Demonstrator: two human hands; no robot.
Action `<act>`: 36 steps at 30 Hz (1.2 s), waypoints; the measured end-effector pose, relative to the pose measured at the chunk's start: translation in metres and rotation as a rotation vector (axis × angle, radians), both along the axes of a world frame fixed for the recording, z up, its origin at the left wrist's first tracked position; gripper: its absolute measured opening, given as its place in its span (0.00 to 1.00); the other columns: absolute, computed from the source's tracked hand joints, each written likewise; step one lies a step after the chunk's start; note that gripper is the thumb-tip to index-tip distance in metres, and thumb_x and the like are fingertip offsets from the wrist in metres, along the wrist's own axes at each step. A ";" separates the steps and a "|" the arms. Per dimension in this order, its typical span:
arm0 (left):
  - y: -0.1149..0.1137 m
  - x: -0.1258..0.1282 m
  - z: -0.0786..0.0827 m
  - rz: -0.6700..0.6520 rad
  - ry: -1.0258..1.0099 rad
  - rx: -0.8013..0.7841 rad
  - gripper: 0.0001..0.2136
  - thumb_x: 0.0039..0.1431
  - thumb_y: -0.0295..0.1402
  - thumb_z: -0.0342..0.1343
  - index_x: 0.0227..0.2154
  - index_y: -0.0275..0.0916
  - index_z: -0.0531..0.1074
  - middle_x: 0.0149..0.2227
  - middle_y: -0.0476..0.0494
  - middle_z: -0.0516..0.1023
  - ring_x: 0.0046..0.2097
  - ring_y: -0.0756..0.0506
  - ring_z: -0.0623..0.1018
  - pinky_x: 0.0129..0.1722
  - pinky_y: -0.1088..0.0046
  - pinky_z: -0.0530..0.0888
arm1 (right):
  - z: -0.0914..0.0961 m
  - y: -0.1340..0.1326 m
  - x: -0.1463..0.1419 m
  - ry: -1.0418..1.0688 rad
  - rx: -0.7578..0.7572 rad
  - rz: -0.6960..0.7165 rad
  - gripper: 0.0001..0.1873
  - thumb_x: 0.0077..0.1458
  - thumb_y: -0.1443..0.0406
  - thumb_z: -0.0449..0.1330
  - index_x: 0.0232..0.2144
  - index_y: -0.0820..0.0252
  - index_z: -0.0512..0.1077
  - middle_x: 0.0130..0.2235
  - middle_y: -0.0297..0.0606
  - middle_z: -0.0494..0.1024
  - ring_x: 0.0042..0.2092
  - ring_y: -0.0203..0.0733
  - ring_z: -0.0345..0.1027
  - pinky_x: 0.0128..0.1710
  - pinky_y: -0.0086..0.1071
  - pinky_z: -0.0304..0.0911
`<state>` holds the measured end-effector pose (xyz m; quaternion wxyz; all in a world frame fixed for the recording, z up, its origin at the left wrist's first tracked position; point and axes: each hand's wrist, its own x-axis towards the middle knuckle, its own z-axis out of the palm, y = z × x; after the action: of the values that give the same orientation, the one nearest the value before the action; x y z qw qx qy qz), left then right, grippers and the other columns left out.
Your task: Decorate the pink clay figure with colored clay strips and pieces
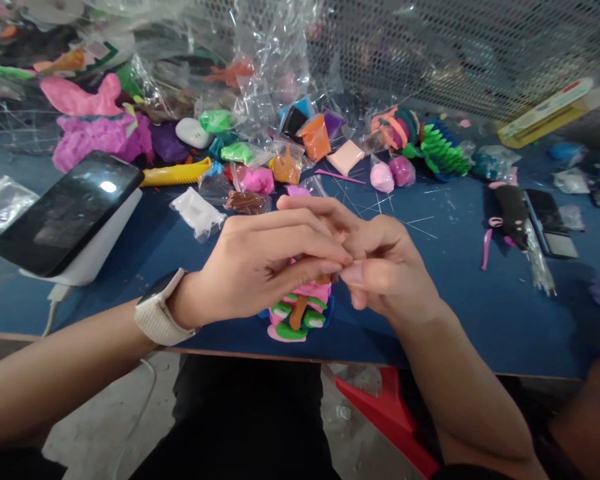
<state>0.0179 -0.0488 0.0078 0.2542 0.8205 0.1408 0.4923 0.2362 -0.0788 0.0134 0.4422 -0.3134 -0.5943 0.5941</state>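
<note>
My left hand and my right hand meet over the table's front edge, thumbs and fingertips pinched together. Whatever sits between the fingertips is too small and hidden to name. Directly below them lies a clay piece in pink, green, white and brown, partly covered by my hands. A blue edge shows under it. Behind my left hand is a packet of white clay, with a packet of brown clay beside it.
A phone leans on a white stand at left. Bagged clay, including an orange packet, lines the back. Thin clear sticks lie behind my right hand. A black clay figure rests at right, near another person's blurred arm.
</note>
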 end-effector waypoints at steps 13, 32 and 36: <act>0.006 -0.006 0.002 -0.016 0.062 -0.077 0.04 0.74 0.33 0.69 0.43 0.48 0.88 0.41 0.47 0.91 0.39 0.49 0.89 0.42 0.77 0.86 | 0.009 -0.002 -0.007 -0.068 0.043 -0.138 0.13 0.50 0.71 0.69 0.18 0.47 0.82 0.64 0.31 0.87 0.72 0.61 0.75 0.80 0.61 0.65; 0.004 -0.003 -0.004 -0.057 0.007 -0.172 0.06 0.77 0.39 0.67 0.43 0.48 0.87 0.36 0.47 0.89 0.37 0.47 0.88 0.40 0.71 0.86 | 0.005 -0.003 -0.003 -0.044 0.058 -0.027 0.17 0.57 0.71 0.68 0.21 0.47 0.85 0.69 0.28 0.84 0.73 0.58 0.76 0.71 0.51 0.76; 0.003 -0.002 -0.005 -0.151 -0.062 -0.287 0.07 0.76 0.42 0.69 0.44 0.47 0.87 0.36 0.46 0.90 0.36 0.47 0.88 0.37 0.72 0.86 | 0.000 -0.002 0.000 -0.034 0.103 -0.002 0.14 0.59 0.66 0.73 0.22 0.47 0.86 0.70 0.30 0.83 0.73 0.59 0.76 0.71 0.51 0.76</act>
<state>0.0156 -0.0456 0.0024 0.4093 0.7683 0.1398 0.4719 0.2363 -0.0804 0.0135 0.4482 -0.3010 -0.6313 0.5568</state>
